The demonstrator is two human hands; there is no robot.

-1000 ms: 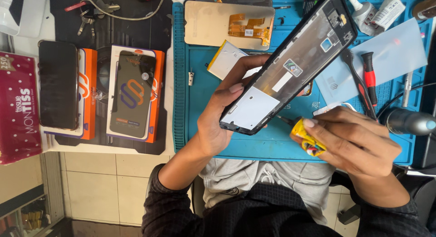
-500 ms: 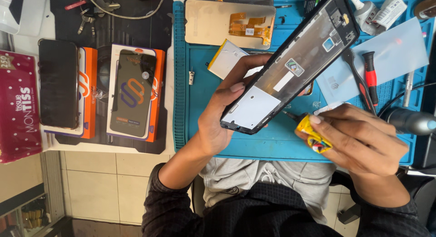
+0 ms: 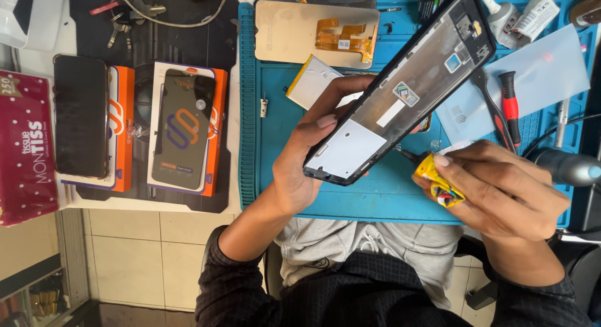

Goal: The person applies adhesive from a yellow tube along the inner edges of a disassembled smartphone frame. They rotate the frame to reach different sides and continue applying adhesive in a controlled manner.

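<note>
Seen from above, a phone repair bench. At the far left lies a dark red tissue pack (image 3: 25, 148). Beside it, on a black mat (image 3: 156, 45), a dark phone (image 3: 80, 116) rests on an orange box (image 3: 119, 128), and a second orange and white box (image 3: 183, 128) lies next to it. Keys (image 3: 128, 17) sit at the mat's top edge.

Right of the black mat is a blue work mat (image 3: 350, 202). At its top lies a detached phone screen (image 3: 316, 32), back side up, tan with an orange flex cable. Just below is a flat white battery with a yellow edge (image 3: 311, 81).

The left hand (image 3: 307, 158) grips a black phone frame (image 3: 400, 92) above the blue mat, thumb across the lower edge and fingers curled behind it. The frame is tilted, its lower end near the left hand and its upper end pointing to the top right. Its open inside faces up: a silvery grey metal plate, a white rectangular patch at the lower end, small stickers in the middle, and camera openings at the upper end.

The right hand (image 3: 501, 189) is closed around a small yellow tube (image 3: 438, 180) with a black nozzle, whose tip is just beside the frame's lower right edge.

Further right, red and black handled tools (image 3: 510, 104) lie on a clear plastic sheet (image 3: 538, 70).
</note>
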